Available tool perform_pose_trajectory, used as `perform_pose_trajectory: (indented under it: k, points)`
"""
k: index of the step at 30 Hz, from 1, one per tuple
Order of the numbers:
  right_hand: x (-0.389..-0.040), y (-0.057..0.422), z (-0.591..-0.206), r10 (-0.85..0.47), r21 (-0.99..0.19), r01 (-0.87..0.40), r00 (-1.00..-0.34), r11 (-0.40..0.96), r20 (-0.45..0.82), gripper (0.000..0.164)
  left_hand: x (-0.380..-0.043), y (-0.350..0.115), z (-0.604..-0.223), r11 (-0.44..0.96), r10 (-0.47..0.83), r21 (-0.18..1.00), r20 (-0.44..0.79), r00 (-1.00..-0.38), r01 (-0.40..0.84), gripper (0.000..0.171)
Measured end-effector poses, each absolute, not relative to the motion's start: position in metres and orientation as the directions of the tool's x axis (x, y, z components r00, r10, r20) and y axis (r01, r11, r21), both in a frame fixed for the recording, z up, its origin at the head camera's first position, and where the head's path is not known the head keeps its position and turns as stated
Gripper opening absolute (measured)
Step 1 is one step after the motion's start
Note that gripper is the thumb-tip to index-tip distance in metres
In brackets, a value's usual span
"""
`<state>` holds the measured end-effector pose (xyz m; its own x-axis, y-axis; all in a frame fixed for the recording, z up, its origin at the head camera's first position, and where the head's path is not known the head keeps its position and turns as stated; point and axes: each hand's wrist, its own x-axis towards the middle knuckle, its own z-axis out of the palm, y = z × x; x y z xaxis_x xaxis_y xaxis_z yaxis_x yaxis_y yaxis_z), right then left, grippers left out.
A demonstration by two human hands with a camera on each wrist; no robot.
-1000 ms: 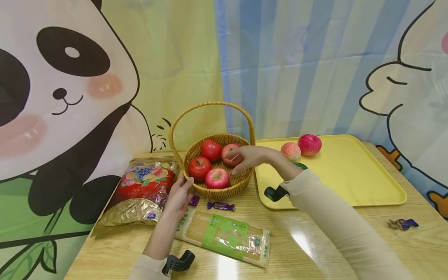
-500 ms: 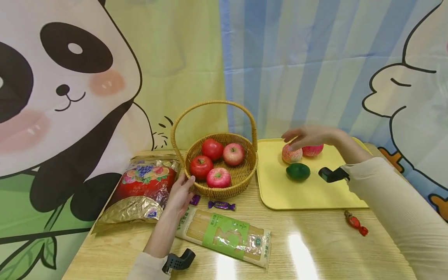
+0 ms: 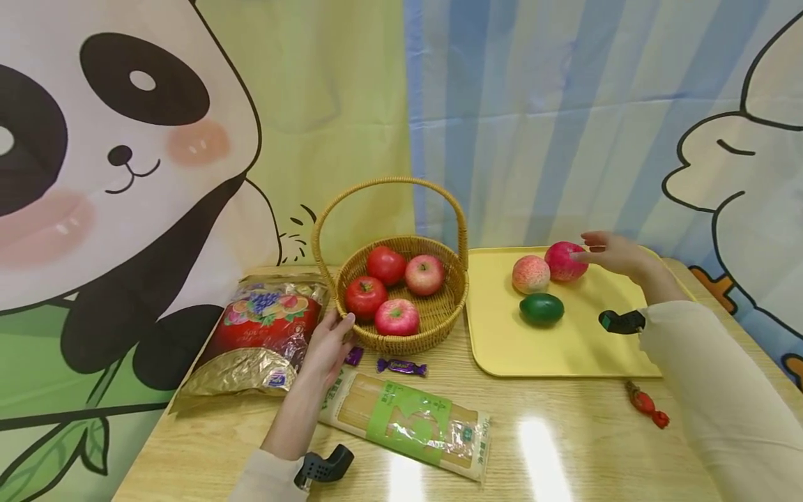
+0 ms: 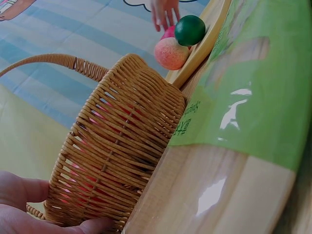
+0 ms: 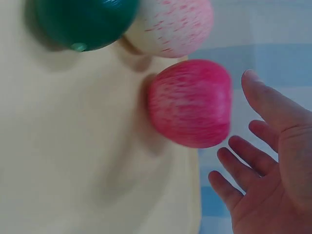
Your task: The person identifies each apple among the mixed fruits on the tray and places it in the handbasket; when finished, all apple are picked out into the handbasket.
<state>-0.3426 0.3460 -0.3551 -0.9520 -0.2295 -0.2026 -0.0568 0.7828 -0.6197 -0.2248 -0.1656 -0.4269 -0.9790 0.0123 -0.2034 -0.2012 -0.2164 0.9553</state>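
Note:
A round wicker basket (image 3: 414,341) with a tall handle holds several red and pink fruits (image 3: 397,318). My left hand (image 3: 327,346) grips its front-left rim, the thumb on the edge; in the left wrist view the fingers (image 4: 95,225) lie against the woven side. To the right, on a yellow tray (image 3: 502,355), sit a pink-red apple (image 5: 192,105), a pale speckled peach (image 3: 530,274) and a dark green oval fruit (image 3: 541,309). My right hand (image 3: 617,256) is just right of the apple, fingers spread, holding nothing; in the right wrist view a gap separates them.
A red and gold candy bag (image 3: 263,335) leans left of the basket. In front lie a purple-wrapped candy (image 3: 401,367) and a noodle pack (image 3: 408,422). A red-wrapped candy (image 3: 646,404) lies before the tray. A printed curtain (image 3: 502,125) hangs behind the table.
My right hand has left the basket and moved right, over the peach and past the apple on the tray. My left hand has stayed at the basket rim. The basket's fruits are unmoved.

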Motion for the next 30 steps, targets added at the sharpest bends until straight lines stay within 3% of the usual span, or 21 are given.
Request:
perform_pose_trajectory:
  k: [15,30]
  points:
    - [-0.347,0.336,-0.400,-0.141,-0.710,0.055,-0.967,0.702,-0.214,0.097,-0.225,-0.164,-0.426,-0.226,0.007,0.954,-0.203,-0.979,-0.199,0.063]
    - [-0.334,0.345,-0.387,-0.094,-0.695,0.050,-0.981,0.717,-0.168,0.096,-0.224,-0.164,-0.424,-0.218,0.010,0.954,-0.208,-0.978,-0.205,0.062]
